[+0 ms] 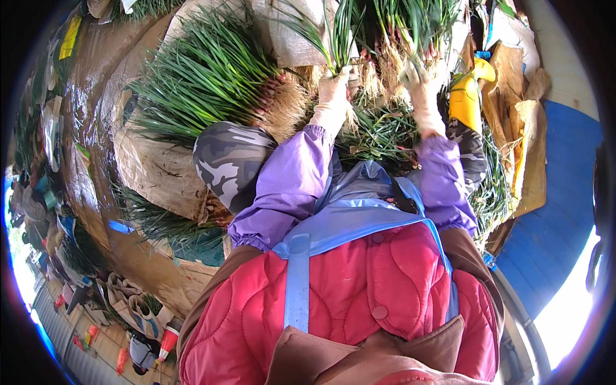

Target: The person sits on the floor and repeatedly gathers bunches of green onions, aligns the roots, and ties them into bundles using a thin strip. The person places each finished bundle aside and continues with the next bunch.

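Observation:
My left hand [333, 94], in a pale glove, is closed around a small bunch of green garlic-like shoots [342, 41], leaves pointing away from me. Some pale roots hang below that hand. My right hand [423, 94], also gloved and slightly blurred, is at the roots of a larger pile of the same plants [409, 24]. Whether its fingers grip any of them is unclear. Under and between my hands lie loose green leaves and trimmings [380, 132]. Left of my left hand rests a big bundle [207, 82] with reddish stem bases and a thick mat of straw-coloured roots [284, 108].
Woven sacking [154, 163] lies under the big bundle. More plants [163, 216] lie by my left knee [233, 156]. To the right are a yellow object [466, 96], brown sacking [529, 144] and a blue surface [544, 159]. Wet brown ground [96, 120] stretches along the left.

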